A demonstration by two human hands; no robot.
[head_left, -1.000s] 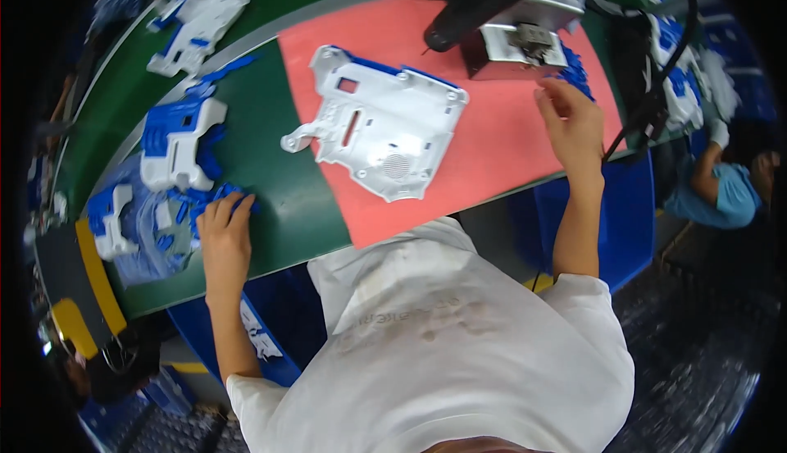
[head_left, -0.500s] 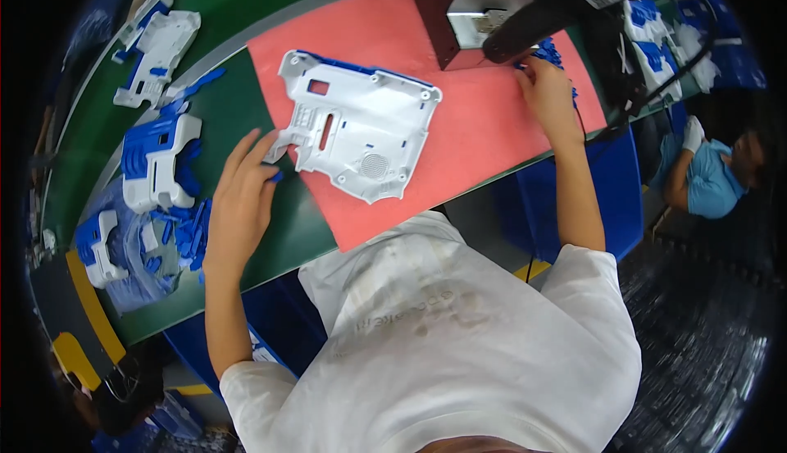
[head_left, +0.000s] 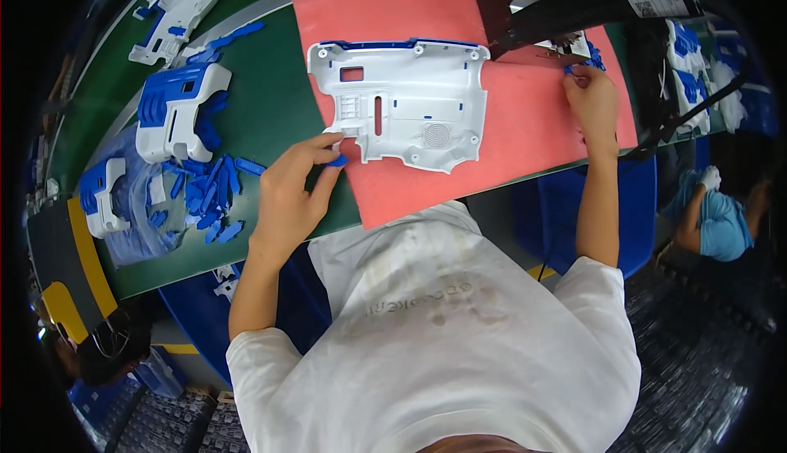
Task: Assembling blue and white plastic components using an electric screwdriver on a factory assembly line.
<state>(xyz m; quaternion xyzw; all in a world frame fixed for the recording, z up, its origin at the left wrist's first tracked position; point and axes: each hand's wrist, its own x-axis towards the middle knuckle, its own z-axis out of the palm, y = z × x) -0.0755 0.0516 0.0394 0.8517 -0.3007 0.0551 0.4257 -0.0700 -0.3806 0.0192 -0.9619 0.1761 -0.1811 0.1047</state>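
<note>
A white plastic housing (head_left: pixel 410 117) with a blue strip along its far edge lies hollow side up on the pink mat (head_left: pixel 533 117). My left hand (head_left: pixel 287 195) has its fingertips at the housing's left edge, beside a small tab. A bit of blue (head_left: pixel 338 160) shows at the thumb tip; whether it is a loose piece or a finger cover I cannot tell. On the right of the mat, my right hand (head_left: pixel 594 107) pinches a small blue plastic piece (head_left: pixel 571 68), partly hidden by the fingers, beside a pile of blue pieces (head_left: pixel 596 55).
A black machine (head_left: pixel 533 31) with a thick arm stands at the back right. On the green table lie blue-and-white housings (head_left: pixel 179 109), loose blue strips (head_left: pixel 211 195) and a clear plastic bag (head_left: pixel 139 223). Another person (head_left: pixel 721 219) is at the far right.
The housing has turned counterclockwise on the mat. My left hand has come against its left edge, and my right fingers have closed at the blue pieces. The whole view has shifted.
</note>
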